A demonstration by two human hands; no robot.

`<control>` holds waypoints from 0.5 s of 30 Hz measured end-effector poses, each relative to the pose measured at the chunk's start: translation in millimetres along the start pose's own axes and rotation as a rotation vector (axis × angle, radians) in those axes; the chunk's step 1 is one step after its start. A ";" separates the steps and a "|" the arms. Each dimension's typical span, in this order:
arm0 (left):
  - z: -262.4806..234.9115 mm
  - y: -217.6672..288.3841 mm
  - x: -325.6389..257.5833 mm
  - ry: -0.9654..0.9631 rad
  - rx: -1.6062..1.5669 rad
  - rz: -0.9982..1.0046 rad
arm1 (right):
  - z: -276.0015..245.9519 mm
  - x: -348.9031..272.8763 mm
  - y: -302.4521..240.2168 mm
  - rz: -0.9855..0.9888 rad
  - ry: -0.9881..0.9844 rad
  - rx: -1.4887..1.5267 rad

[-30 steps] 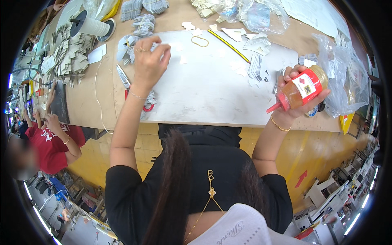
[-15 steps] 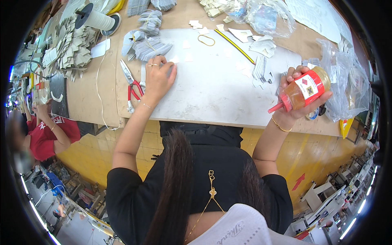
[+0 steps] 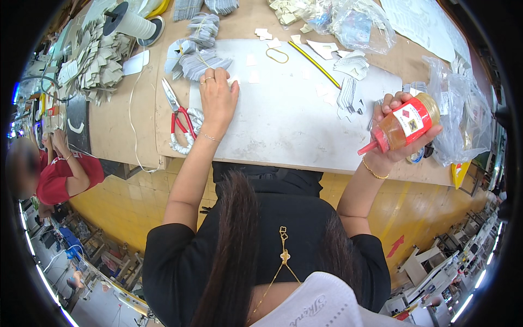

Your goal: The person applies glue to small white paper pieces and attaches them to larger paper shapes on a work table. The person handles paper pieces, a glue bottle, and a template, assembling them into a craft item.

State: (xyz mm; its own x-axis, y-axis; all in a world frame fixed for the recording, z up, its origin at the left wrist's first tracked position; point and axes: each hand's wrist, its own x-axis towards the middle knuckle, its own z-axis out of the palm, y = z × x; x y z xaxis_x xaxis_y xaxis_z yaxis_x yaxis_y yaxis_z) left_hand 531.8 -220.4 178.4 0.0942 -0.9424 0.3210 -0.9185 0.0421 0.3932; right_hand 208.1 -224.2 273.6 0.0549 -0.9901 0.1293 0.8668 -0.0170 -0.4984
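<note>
A clear bottle of amber liquid, with a red-and-white label and a red nozzle, lies tilted in my right hand. Its nozzle points down to the left, above the front of the white board. My left hand rests at the board's left side, its fingers bent and pressed together. A bit of white shows beside its index finger, but what the fingertips hold, if anything, is hidden. Just left of that hand lie red-handled pliers. Behind it are bundles of grey cut pieces. Small white pieces are scattered on the board.
At the board's far side lie a yellow-black pencil, a rubber band and grey pieces. Clear plastic bags sit at the right. A white spool and heaped beige pieces stand left. A person in red works farther left.
My left hand has shifted slightly to the right, its fingers drawn closer together. My right hand and the bottle stay almost where they were.
</note>
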 end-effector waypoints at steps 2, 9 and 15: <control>0.0 0.9 1.0 0.025 0.003 0.039 | -0.5 0.7 0.3 -0.011 -0.018 -0.029; 4.9 1.4 2.1 -0.061 -0.149 -0.001 | -1.1 -1.8 -1.0 -0.015 -0.005 0.010; -3.2 3.3 4.5 -0.092 -0.144 0.028 | -5.4 -3.1 -7.2 -0.058 -0.001 -0.011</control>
State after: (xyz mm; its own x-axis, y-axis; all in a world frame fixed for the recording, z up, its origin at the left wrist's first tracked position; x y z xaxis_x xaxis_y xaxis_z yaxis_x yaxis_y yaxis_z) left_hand 530.5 -223.4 183.9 0.0277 -0.9663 0.2559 -0.8553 0.1095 0.5064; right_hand 199.0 -221.7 272.2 0.0053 -0.9873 0.1586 0.8630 -0.0756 -0.4995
